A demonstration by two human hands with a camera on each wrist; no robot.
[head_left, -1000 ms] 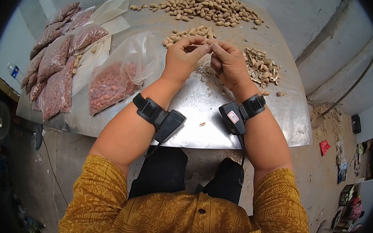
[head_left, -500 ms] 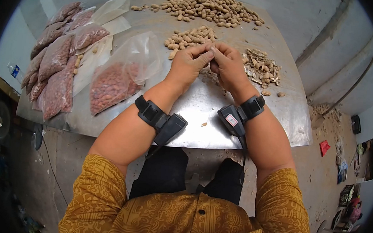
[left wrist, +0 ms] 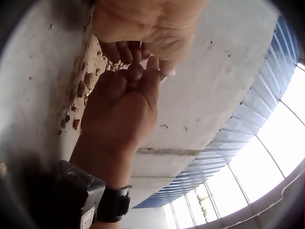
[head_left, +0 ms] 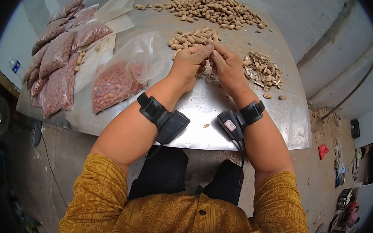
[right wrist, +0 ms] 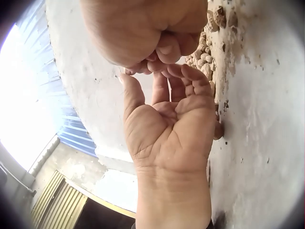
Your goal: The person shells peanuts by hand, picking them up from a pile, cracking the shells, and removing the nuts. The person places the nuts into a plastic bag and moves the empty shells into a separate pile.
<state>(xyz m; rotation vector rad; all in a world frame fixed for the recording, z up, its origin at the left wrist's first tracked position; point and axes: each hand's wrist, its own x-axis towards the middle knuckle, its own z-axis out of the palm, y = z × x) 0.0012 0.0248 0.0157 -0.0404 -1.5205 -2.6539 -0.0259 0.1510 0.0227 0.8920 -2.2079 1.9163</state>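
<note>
Near the middle of the metal table, my left hand [head_left: 187, 67] and right hand [head_left: 231, 72] meet at the fingertips, beside a small pile of unshelled peanuts [head_left: 192, 39]. In the left wrist view, the left hand [left wrist: 147, 24] is above the right hand [left wrist: 116, 112], whose fingers are bent. The right wrist view has the right hand [right wrist: 143, 31] over the left hand [right wrist: 169, 126], with the left fingers curved and the thumb raised. Whether anything lies between the fingertips is hidden. Broken shells [head_left: 262, 70] lie right of the hands.
A larger peanut heap [head_left: 217, 9] spreads at the table's back. An open clear bag of reddish kernels [head_left: 116, 84] stands left of the hands, with several filled bags [head_left: 58, 54] further left. One loose bit [head_left: 206, 126] lies near the front edge.
The left hand has turned slightly, its thumb shifting upward, and the fingers of the right hand have straightened a little. Both hands stay together at the fingertips. The head view has shifted slightly.
</note>
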